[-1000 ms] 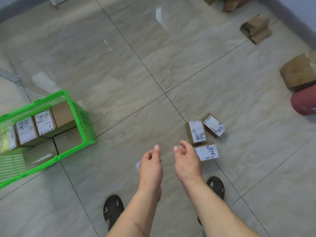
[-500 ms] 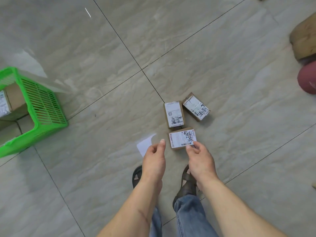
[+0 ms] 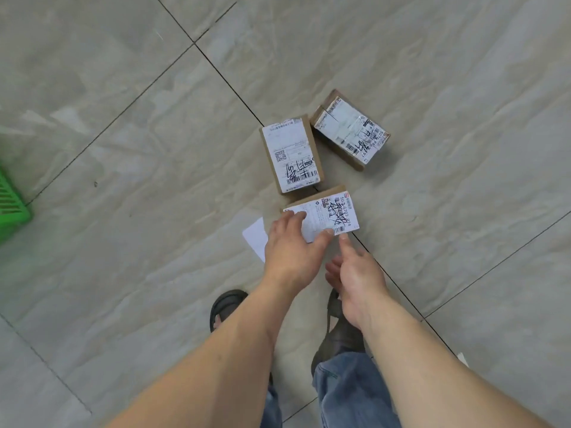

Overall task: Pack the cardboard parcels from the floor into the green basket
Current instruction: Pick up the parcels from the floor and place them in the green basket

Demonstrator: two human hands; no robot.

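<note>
Grey floor tiles [image 3: 154, 134] carry the nearest parcel [image 3: 335, 213], long axis crosswise; left hand [image 3: 290, 245] grips its near-left corner, right hand [image 3: 358, 270] open just behind.

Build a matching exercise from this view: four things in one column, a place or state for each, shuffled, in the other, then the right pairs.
Things:
1. green basket
2. nearest parcel
3. white paper slip
4. far-right parcel

Places or states:
A. flat on the tile, partly hidden by the left hand
B. touched by the left hand's fingers
C. only a corner in view, at the frame's left edge
D. lying askew, farthest from the hands

Pairs: 1-C, 2-B, 3-A, 4-D
</note>
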